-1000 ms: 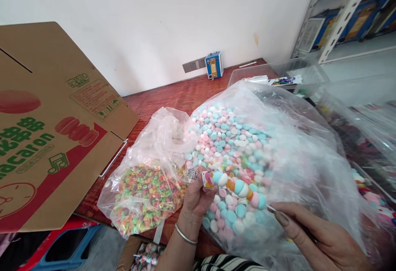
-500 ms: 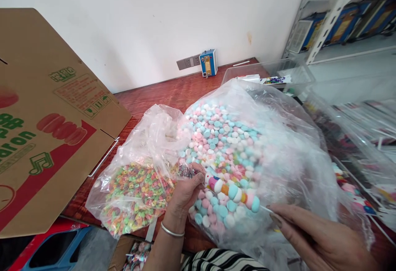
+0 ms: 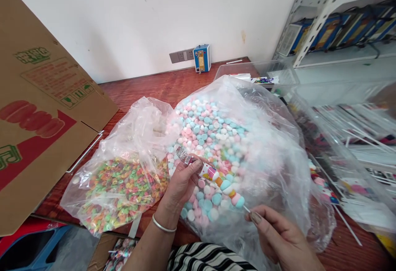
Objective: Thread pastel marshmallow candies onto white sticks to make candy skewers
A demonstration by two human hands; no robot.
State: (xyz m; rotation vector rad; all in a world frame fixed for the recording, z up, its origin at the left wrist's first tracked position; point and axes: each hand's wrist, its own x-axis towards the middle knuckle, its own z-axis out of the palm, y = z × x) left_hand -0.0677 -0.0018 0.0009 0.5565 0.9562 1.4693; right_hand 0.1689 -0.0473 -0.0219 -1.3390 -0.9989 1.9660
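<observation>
A thin stick threaded with pastel candies point(image 3: 227, 187) hangs over an open clear bag of pink, blue and white candies point(image 3: 216, 139). My left hand point(image 3: 182, 182) pinches the stick's upper end, where a small printed wrapper point(image 3: 182, 154) pokes out above the fingers. My right hand point(image 3: 275, 236) is closed on the bare lower end of the stick. A smaller clear bag of colourful ring candies point(image 3: 120, 188) lies just left of my left hand.
A large printed cardboard box point(image 3: 40, 114) leans at the left on the red-brown table point(image 3: 148, 91). Clear bins with white sticks and trinkets point(image 3: 349, 139) stand at right. A blue device point(image 3: 201, 57) sits by the wall socket. Metal shelving rises at the back right.
The view has shifted left and down. Both hands with the candy stick have moved slightly left, and the stick now tilts more steeply down toward my right hand.
</observation>
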